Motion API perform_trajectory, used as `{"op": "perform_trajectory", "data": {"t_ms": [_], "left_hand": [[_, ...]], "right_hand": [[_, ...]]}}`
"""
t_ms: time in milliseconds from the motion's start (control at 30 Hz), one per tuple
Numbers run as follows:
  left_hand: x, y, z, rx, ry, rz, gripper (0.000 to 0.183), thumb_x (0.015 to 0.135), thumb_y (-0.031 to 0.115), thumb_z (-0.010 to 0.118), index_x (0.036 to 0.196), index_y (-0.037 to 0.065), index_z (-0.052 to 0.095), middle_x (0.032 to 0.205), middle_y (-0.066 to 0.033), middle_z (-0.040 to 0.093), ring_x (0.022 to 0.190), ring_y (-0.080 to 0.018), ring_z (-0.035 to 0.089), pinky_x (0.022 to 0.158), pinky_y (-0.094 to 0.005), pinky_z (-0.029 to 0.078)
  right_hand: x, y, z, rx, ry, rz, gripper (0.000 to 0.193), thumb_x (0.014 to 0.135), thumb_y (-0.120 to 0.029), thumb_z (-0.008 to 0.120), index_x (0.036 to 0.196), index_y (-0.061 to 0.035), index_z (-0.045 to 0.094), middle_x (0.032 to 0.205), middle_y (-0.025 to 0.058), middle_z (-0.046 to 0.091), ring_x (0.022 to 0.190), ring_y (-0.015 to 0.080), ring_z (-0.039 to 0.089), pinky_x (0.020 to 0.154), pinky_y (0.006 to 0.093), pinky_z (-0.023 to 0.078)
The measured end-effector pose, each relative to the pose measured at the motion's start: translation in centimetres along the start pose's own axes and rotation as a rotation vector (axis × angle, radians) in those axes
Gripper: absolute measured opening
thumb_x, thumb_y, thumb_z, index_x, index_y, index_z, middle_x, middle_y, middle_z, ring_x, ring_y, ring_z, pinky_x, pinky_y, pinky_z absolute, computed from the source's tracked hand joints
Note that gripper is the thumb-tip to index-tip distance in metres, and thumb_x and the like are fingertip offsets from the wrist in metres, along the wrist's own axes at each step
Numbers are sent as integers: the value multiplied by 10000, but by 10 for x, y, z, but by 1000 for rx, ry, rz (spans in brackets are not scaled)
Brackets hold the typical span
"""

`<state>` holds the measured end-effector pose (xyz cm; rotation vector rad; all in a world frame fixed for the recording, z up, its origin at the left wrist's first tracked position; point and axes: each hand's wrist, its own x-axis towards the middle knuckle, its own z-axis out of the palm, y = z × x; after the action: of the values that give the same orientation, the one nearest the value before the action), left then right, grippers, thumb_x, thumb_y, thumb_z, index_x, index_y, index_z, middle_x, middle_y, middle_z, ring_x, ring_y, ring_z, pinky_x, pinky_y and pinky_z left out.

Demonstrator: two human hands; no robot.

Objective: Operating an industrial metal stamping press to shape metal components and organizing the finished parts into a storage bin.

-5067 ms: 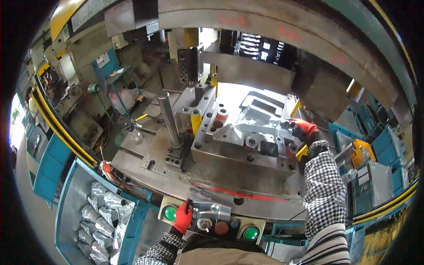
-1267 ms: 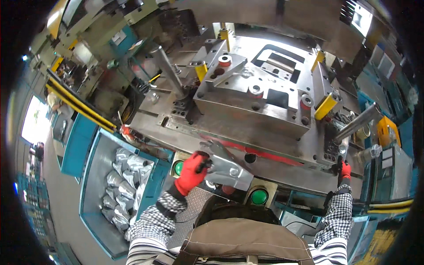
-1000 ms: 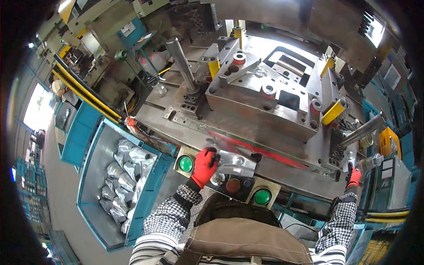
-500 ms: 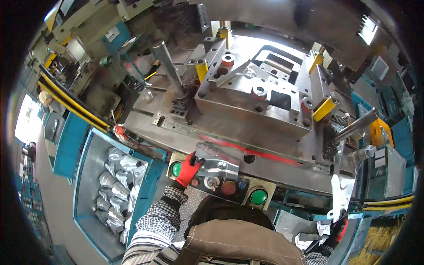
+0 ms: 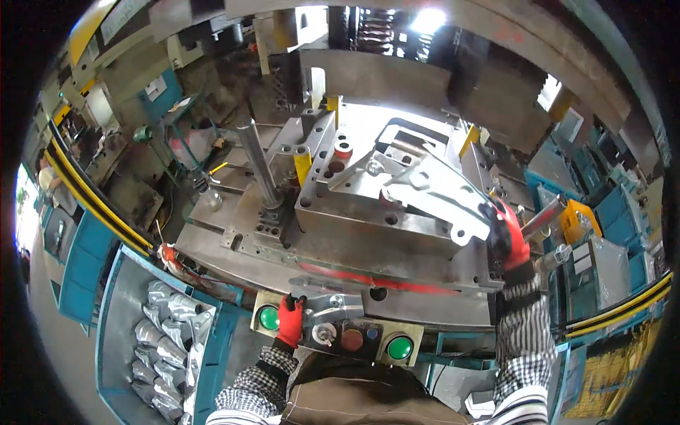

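Note:
My right hand (image 5: 508, 237), in a red and black glove, grips the right end of a flat, shiny stamped metal plate (image 5: 439, 191) with holes and lobed edges. That plate hangs tilted over the steel die block (image 5: 368, 225), and whether it touches the die I cannot tell. Down at the press bed's front edge, my left hand (image 5: 290, 320), gloved alike, has its fingers closed on the left end of a smaller bent metal part (image 5: 334, 309). This part lies just above the button panel (image 5: 372, 338).
A blue-rimmed bin (image 5: 117, 312) of formed metal pieces stands at left. Green buttons (image 5: 399, 348) flank the panel. A steel guide post (image 5: 258, 163) and yellow posts (image 5: 303, 166) rise around the die. The press's upper part (image 5: 382, 74) hangs behind. Another bin (image 5: 453, 386) sits low at right.
My right hand has lifted the metal plate from beside the lower right bin up and leftward over the die. My left hand stays on the bent part. The view has tipped upward.

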<state>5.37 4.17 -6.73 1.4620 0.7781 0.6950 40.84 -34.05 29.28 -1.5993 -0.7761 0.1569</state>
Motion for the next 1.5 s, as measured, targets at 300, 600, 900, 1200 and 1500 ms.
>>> {"op": "perform_trajectory", "data": {"t_ms": [300, 600, 900, 1200, 1500], "left_hand": [[8, 3, 17, 51, -57, 8, 343, 925, 83, 721, 1234, -26, 621, 1046, -99, 718, 939, -175, 669, 839, -339, 543], [9, 12, 35, -204, -128, -58, 420, 918, 72, 749, 1297, -30, 600, 1120, -102, 718, 964, -170, 682, 854, -323, 550], [2, 59, -69, -11, -4, 132, 678, 861, 29, 781, 1462, -40, 477, 1412, -167, 581, 1272, -236, 578, 1086, -366, 471], [36, 12, -115, -53, -274, -253, 1044, 682, 54, 929, 1535, -48, 337, 1489, -189, 504, 1345, -294, 525, 1110, -419, 471], [31, -38, -156, 162, -203, -217, 1033, 648, -47, 865, 1529, -82, 325, 1444, -192, 561, 1326, -295, 561, 1115, -408, 475]], "right_hand": [[188, 111, -74, -388, -458, 143, 276, 1008, -225, 557, 1096, -5, 698, 1051, 120, 740, 925, 262, 668, 827, 372, 520], [207, 160, -62, -775, -581, 399, 507, 1000, -402, 603, 1368, -57, 648, 1334, 179, 685, 1207, 276, 657, 1035, 374, 507], [37, -9, 90, -668, -301, -141, 800, 855, -453, 776, 1473, -29, 496, 1444, 277, 529, 1343, 408, 513, 1128, 463, 418], [-348, 247, 55, -373, -476, 609, 821, 901, -422, 746, 1533, -24, 404, 1486, 212, 528, 1382, 332, 500, 1161, 440, 393], [-335, 233, 155, 41, 91, 543, 827, 760, -102, 900, 1456, -20, 459, 1368, 140, 612, 1287, 242, 575, 1075, 409, 482]]}}
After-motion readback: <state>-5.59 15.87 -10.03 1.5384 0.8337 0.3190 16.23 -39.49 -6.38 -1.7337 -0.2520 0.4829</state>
